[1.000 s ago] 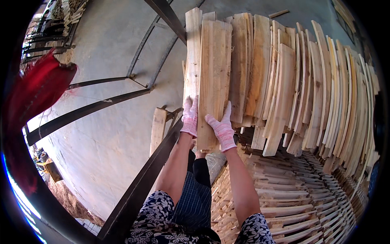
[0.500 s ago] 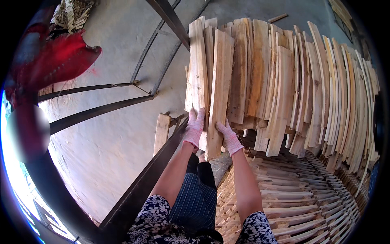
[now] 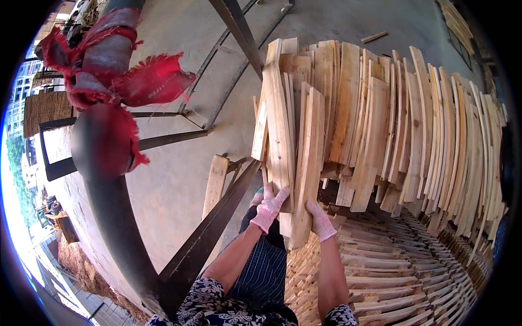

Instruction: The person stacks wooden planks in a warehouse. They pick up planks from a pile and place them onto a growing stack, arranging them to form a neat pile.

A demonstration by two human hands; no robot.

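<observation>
Both my hands wear pale pink knit gloves. My left hand [image 3: 270,207] grips the near end of a long pale wooden board [image 3: 278,119], thumb and fingers around its edges. Beside it, my right hand [image 3: 319,219] presses against the right edge of another wooden board [image 3: 309,168], which stands out toward me from the row. Its fingers are partly hidden behind the wood. Between my hands the near ends of several boards lie close together. Further boards [image 3: 348,103] stand packed side by side to the right.
A dark metal frame bar [image 3: 209,239] slants past my left arm. Red cloth [image 3: 147,81] is tied round a thick curved pipe [image 3: 122,217] at the left. Stacked wooden strips [image 3: 380,271] fill the lower right. A wooden piece [image 3: 216,185] rests by the frame on the concrete floor [image 3: 163,174].
Both hands have drawn toward me, with the near ends of the two boards following. The board in my left hand now slants more. My view has turned slightly, bringing the red cloth further in.
</observation>
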